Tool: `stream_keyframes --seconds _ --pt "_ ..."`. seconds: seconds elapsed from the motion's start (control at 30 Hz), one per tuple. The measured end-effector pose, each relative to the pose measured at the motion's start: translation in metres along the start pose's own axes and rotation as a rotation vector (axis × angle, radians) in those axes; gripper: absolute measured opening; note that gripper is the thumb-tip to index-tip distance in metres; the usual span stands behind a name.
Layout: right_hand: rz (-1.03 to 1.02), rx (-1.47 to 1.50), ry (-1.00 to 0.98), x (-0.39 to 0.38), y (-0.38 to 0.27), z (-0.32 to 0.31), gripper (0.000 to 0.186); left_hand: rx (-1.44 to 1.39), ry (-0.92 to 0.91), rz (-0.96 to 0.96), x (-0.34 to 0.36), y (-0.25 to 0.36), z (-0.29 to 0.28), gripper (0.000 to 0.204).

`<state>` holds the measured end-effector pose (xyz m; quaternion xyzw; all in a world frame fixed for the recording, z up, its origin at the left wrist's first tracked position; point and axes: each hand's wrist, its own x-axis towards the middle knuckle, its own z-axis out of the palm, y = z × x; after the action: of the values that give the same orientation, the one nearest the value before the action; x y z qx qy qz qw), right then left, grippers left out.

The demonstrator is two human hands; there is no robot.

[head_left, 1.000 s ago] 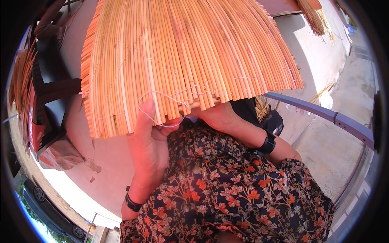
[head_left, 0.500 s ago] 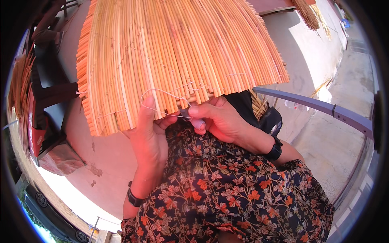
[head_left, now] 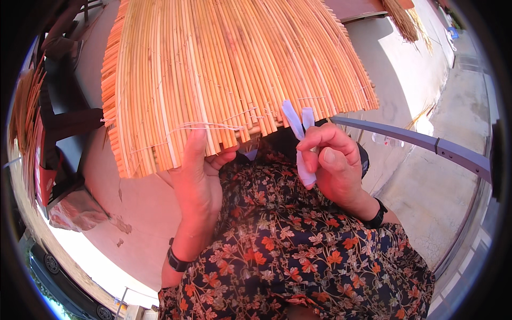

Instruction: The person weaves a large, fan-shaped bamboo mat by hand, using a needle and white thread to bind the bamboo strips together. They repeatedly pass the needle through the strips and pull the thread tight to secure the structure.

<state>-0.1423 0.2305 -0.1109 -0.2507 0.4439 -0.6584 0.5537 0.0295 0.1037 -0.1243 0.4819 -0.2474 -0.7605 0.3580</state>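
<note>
My left hand (head_left: 197, 173) grips the lower edge of a mat of thin orange-tan reeds (head_left: 213, 69), the thumb on top and the fingers curled beneath. White thread (head_left: 210, 126) runs across the reeds by that thumb. To the right, just below the mat's edge, my right hand (head_left: 336, 165) is closed on a pale lilac two-pronged tool (head_left: 304, 162). Its prongs point up and apart, overlapping the edge of the mat; it resembles small thread snips, though the exact kind is unclear. The undersides of the left fingers are hidden.
Dark floral cloth (head_left: 298, 250) covers my lap below the mat. A grey-purple bar (head_left: 416, 136) extends to the right. Reed bundles (head_left: 400, 18) lie at the upper right, and more brown stalks (head_left: 26, 117) are at the left beside black furniture (head_left: 69, 125). A dark car (head_left: 64, 285) shows lower left.
My right hand has moved right and away from the left fingers with the lilac tool, whose prongs now show. The wide thread loop has collapsed to lie near the left thumb. The left hand stays put.
</note>
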Motion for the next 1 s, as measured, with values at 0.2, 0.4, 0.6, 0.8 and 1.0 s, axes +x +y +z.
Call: stream_keyframes --seconds 0.2,0.4,0.6,0.8,1.0 --pt "0.413 -0.088 0.164 0.028 0.031 0.007 0.023 -0.007 -0.043 -0.073 0.001 0.000 -0.007 0.039" --pt "0.354 -0.099 0.229 0.058 0.082 -0.005 0.036 -0.024 -0.010 -0.050 -0.004 0.003 0.002 0.038" --pt "0.266 -0.373 0.150 0.056 0.082 -0.004 0.033 -0.032 0.025 -0.067 -0.010 0.007 0.005 0.038" --pt "0.364 -0.270 0.061 0.051 0.062 -0.007 0.034 -0.042 0.027 -0.174 -0.026 0.025 0.011 0.043" --pt "0.478 0.095 -0.054 0.031 0.032 0.002 0.035 -0.061 -0.062 -0.200 -0.043 0.042 0.001 0.036"
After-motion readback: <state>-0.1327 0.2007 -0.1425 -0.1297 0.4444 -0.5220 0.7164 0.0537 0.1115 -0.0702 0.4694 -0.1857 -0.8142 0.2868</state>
